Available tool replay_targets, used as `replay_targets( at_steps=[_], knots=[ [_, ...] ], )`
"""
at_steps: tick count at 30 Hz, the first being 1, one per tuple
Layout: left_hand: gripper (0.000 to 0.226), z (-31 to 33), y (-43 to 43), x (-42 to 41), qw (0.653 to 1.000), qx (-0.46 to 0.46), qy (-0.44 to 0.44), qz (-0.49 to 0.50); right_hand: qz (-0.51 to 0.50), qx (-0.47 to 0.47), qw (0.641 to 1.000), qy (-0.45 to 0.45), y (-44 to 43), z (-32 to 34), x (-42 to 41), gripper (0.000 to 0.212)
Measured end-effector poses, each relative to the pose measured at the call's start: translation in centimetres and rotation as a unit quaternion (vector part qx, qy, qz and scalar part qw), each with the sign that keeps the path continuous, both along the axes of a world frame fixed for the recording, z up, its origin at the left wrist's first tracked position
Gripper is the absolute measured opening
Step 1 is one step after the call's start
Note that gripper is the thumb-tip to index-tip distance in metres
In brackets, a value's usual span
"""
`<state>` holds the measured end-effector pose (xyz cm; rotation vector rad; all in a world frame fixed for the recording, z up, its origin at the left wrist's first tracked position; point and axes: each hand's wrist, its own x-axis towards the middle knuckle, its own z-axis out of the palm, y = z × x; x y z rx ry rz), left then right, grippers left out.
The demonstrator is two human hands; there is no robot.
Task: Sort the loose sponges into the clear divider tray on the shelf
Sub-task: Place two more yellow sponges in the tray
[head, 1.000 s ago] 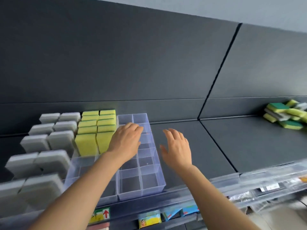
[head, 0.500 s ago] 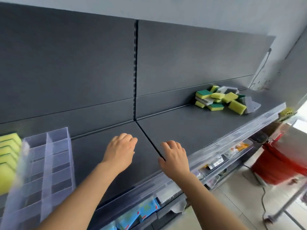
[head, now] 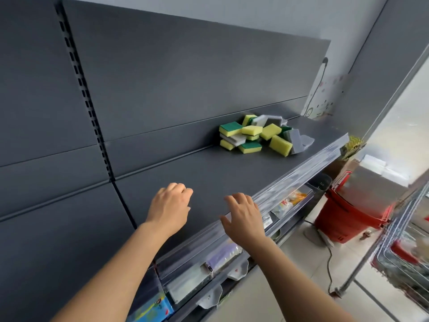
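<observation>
Sponges (head: pixel 255 135), yellow-and-green ones mixed with grey, lie in a loose heap at the back of the dark shelf (head: pixel 216 168), toward its right end and well apart from both hands. The left hand (head: pixel 170 206) hovers over the bare shelf, fingers loosely bent and empty. The right hand (head: pixel 245 217) hangs near it above the clear front rail (head: pixel 292 180), fingers relaxed and slightly spread.

— What carries it all?
— A dark grey shelf (head: pixel 204 168), with a clear strip (head: pixel 299 175) running along its front edge.
— And what lies on it?
— One loose heap of sponges (head: pixel 251 131), far to the right and near the back: yellow ones, some green-backed, a few grey, lying at all angles.
</observation>
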<state>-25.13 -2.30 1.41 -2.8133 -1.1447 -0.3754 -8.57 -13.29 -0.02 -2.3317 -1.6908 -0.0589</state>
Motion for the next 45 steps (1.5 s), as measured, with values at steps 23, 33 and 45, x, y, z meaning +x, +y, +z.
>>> replay_targets(
  at_steps=[23, 33, 45],
  knots=[
    [0.047, 1.5, 14.5, 29.0, 0.996, -0.042, -0.057, -0.054, -0.092, 0.004, 0.996, 0.001, 12.7, 0.4, 26.4, 0.052],
    [0.07, 1.7, 17.8, 36.4, 0.984, -0.149, -0.065, 0.07, -0.109, -0.011, 0.993, -0.045, 16.6, 0.2, 34.6, 0.05],
    [0.045, 1.4, 18.7, 41.6, 0.887, -0.279, -0.259, 0.263, -0.036, 0.006, 0.999, -0.026, 20.0, -0.7, 39.8, 0.029]
  ],
)
